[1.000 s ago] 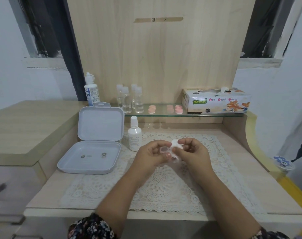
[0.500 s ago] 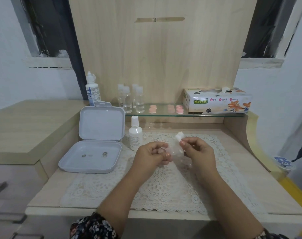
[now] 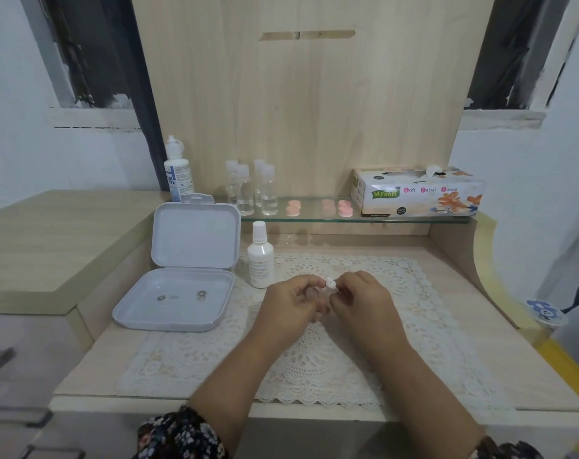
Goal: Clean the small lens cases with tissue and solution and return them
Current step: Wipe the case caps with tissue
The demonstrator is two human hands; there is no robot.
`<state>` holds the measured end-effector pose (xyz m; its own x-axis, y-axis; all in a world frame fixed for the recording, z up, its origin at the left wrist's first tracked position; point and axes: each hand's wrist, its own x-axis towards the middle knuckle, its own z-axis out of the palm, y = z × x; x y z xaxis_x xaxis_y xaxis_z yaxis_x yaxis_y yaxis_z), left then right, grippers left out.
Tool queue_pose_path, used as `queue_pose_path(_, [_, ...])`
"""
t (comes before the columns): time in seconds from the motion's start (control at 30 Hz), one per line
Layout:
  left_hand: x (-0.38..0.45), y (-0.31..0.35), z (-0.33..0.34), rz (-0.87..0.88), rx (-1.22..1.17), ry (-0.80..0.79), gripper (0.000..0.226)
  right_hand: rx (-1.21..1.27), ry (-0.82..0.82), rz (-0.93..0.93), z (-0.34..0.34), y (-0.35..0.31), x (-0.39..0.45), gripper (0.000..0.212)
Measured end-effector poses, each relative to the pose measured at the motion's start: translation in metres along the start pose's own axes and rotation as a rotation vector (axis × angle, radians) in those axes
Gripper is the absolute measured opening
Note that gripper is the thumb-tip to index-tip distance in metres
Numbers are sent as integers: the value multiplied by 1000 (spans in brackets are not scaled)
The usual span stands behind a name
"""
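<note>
Worktop: pale wood-grain laminate, matt.
Mat: white lace cloth, openwork.
Shelf: clear glass, glossy.
Open case: smooth grey plastic.
Tissue box: printed card.

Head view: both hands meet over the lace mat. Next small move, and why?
Probably twist the tissue inside the small case. The right hand pinches the wad at the case, which the left hand grips above the lace mat. Nothing shows that wiping is finished.

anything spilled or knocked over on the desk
Nothing stands out: the small white bottle stands upright beside the open grey case, and the lace mat looks dry and flat.
</note>
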<state>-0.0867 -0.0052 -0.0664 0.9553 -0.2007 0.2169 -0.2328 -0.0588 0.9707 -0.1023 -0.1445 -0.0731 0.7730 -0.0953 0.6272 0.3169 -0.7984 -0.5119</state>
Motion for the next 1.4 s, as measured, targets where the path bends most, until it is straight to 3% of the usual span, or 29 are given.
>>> queue_pose_path(0.1, [-2,2,0,28,6,12,33,239,-21,304,-5,-6,0,14])
queue_pose_path(0.23, [-2,1,2,72,72,21,36,986,-46,701,-4,-4,0,29])
queue_pose_path(0.3, [-2,1,2,74,75,21,34,805,-93,649,-3,1,1,31])
queue_pose_path(0.37, [-2,1,1,56,59,11,29,445,-115,410,-4,2,1,26])
queue_pose_path(0.47, [-3,3,2,59,71,-23,28,135,-90,-3,-2,0,1,21])
queue_pose_path(0.53, [-5,5,2,74,77,-28,30,62,-88,-78,0,5,1,16])
queue_pose_path(0.6, [-5,5,2,90,94,-8,33,112,-54,37,-3,2,1,11])
queue_pose_path(0.67, [-4,3,2,106,104,27,34,313,-19,247,-4,-2,2,10])
queue_pose_path(0.8, [-3,1,2,186,176,61,34,933,-69,645,-6,0,2,21])
queue_pose_path(0.87, [-3,0,2,188,180,61,32,872,-121,609,-7,0,1,24])
queue_pose_path(1.0, [-2,-1,2,174,266,12,28,231,-46,115,-6,0,3,28])
queue_pose_path(1.07, [-4,0,2,188,256,13,31,179,-47,41,-7,-1,2,23])
queue_pose_path(1.23, [-4,-1,2,278,298,21,22,530,17,434,-8,-5,4,19])
queue_pose_path(1.4, [-3,-1,4,291,333,28,19,1044,-80,693,-11,-8,5,26])
